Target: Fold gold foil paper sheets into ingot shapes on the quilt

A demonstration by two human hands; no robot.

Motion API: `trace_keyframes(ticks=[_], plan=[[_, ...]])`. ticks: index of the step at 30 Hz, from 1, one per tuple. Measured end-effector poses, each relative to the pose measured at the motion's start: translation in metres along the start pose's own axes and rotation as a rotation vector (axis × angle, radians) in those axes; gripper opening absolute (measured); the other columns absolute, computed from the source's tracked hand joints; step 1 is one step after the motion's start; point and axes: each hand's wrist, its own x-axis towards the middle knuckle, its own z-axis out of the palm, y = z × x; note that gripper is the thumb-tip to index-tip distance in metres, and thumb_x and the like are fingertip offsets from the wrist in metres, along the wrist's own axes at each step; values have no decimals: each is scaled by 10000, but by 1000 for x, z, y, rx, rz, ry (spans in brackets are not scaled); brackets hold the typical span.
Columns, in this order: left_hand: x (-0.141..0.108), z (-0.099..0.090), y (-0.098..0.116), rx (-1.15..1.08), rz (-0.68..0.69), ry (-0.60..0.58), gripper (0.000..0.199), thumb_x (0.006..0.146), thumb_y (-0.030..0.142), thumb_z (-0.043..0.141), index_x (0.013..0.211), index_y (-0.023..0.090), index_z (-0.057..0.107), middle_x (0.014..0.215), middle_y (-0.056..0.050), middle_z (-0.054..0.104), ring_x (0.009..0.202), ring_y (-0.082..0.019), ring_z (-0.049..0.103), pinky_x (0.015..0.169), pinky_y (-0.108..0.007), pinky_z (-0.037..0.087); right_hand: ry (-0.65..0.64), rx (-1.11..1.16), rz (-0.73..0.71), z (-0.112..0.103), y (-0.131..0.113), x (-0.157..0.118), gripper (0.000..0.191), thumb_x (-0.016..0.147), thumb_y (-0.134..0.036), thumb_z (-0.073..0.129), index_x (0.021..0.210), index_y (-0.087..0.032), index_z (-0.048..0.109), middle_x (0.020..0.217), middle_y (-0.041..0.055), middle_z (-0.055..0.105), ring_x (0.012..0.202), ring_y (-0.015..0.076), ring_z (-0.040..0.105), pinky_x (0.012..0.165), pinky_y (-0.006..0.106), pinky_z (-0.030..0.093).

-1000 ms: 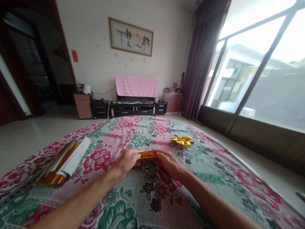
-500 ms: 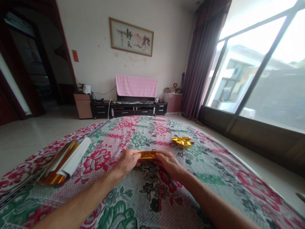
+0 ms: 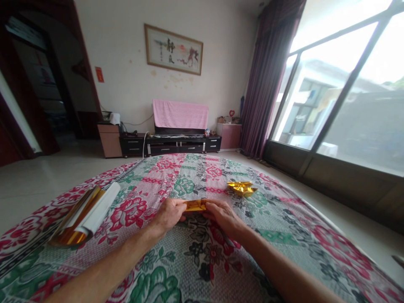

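**Gold strip [image 3: 195,205] being pinched at both ends**

The left hand [image 3: 170,213] is pinching the strip's left end between thumb and fingers; the right hand [image 3: 222,212] is pinching the other. The strip is spanning the gap between them, over the cloth-covered surface [image 3: 202,256]. Compared with half a second ago, neither grip is noticeably shifting, so the work is apparently holding at this point. Beyond the right hand, folded gold pieces [image 3: 243,191] are lying; well to the left, rolled sheets [image 3: 97,210] are resting.
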Motion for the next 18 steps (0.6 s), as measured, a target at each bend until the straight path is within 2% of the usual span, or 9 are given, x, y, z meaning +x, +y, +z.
trace_keyframes(ticks=[8,15,18], plan=[[0,-1,1,49,23,-24,362,707,276,481,939,132,718,768,-47,704,792,-208,614,610,-250,476,18,-13,12,0,1,2,263,733,-262,495,889,-201,698,809,15,671,741,135,596,752,257,491],[0,-6,3,-15,-14,-128,359,727,288,460,944,150,710,841,-59,709,835,-205,630,652,-260,469,7,-4,6,0,1,0,274,769,-322,495,909,-205,699,843,23,675,765,142,604,787,277,486],[1,-7,2,-10,-10,-114,358,722,294,465,945,150,707,858,-64,708,859,-215,628,654,-267,470,4,-13,6,0,0,0,264,765,-324,503,892,-203,700,828,21,670,760,139,601,786,276,481]])
